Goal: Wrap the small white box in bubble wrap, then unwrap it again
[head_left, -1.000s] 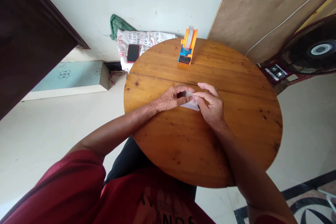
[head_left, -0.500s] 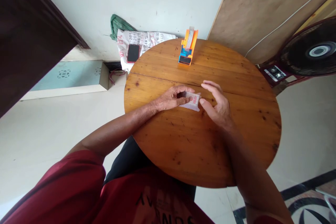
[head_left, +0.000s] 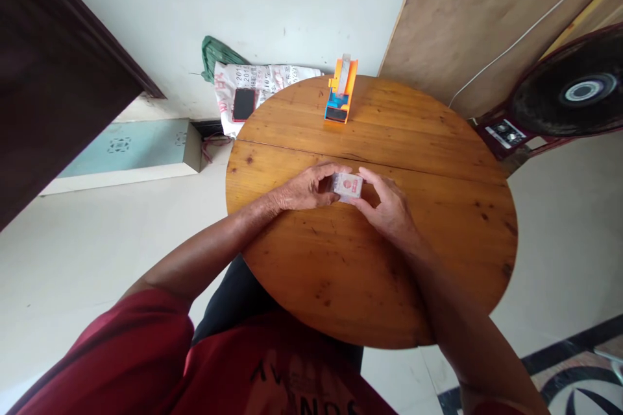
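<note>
A small pale box (head_left: 347,186) with red print on top, with what looks like clear plastic about it, is between my hands over the middle of the wooden table. My left hand (head_left: 311,188) grips its left end, with thumb on the near side and fingers on the far side. At the right end, the thumb and fingers of my right hand (head_left: 389,207) pinch its two corners. The undersides of the box and the inner fingers are hidden.
An orange and blue tape dispenser (head_left: 340,94) with a tape roll stands at the back of the round table (head_left: 292,259). Beyond the table's left edge, a phone (head_left: 244,104) lies on a printed white sack (head_left: 226,87). A large fan (head_left: 569,91) is at right.
My right hand has moved left and closed on the right end of the box. The loose plastic flap at that end no longer sticks out. The view has shifted slightly.
</note>
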Demonstrator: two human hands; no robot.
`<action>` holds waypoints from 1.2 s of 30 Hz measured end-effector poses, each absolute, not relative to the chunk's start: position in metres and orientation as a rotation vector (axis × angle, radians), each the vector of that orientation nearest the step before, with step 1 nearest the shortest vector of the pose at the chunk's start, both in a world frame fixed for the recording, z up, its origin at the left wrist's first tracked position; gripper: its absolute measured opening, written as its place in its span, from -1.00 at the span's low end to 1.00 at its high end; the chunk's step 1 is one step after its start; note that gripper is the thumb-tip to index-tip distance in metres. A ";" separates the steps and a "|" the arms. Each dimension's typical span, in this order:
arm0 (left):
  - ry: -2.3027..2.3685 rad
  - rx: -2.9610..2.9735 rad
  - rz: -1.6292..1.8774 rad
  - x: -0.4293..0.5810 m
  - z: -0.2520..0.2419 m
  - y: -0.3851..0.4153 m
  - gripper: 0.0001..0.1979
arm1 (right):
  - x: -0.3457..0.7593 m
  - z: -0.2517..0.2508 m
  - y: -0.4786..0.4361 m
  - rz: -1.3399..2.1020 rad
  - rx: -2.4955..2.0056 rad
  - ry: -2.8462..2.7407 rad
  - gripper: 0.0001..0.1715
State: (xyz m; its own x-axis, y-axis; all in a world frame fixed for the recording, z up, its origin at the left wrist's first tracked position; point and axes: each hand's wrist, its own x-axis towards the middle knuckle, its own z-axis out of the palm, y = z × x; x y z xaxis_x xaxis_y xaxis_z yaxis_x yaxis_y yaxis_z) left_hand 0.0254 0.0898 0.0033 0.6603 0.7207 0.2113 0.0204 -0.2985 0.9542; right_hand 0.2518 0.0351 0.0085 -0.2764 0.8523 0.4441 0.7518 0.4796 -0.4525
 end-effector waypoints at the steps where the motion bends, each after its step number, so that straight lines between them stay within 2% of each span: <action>1: 0.583 1.732 0.782 0.026 0.002 0.089 -0.47 | 0.252 0.010 0.034 0.200 -1.310 -2.080 -0.42; 7: 0.573 1.805 0.801 0.031 0.000 0.088 -0.44 | 0.253 0.020 0.026 0.263 -1.351 -2.102 -0.47; 10: 0.599 1.808 0.742 0.031 0.001 0.089 -0.40 | 0.255 0.022 0.026 0.342 -1.404 -2.126 -0.33; 14: 0.647 1.905 0.673 0.022 0.006 0.092 -0.16 | 0.264 0.025 0.027 0.375 -1.439 -2.148 -0.04; 18: 0.733 1.993 0.622 0.008 0.010 0.096 -0.08 | 0.272 0.031 0.028 0.431 -1.527 -2.176 0.04; 22: 0.798 2.123 0.547 0.005 0.007 0.097 -0.12 | 0.267 0.034 0.028 0.461 -1.642 -2.211 -0.05; 31: 0.739 2.207 0.689 0.016 -0.005 0.101 -0.49 | 0.258 0.025 0.029 0.405 -1.606 -2.163 -0.56; 36: 0.692 2.220 0.719 0.016 -0.005 0.102 -0.55 | 0.258 0.022 0.031 0.436 -1.638 -2.125 -0.61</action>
State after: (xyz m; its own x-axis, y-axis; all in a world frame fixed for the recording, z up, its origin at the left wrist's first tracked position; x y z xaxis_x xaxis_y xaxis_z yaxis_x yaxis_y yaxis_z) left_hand 0.0165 0.1024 -0.0052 0.7042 0.6484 0.2893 0.2643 -0.6176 0.7408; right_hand 0.2584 0.0307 0.0218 -0.2174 0.9664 0.1368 0.8345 0.2567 -0.4876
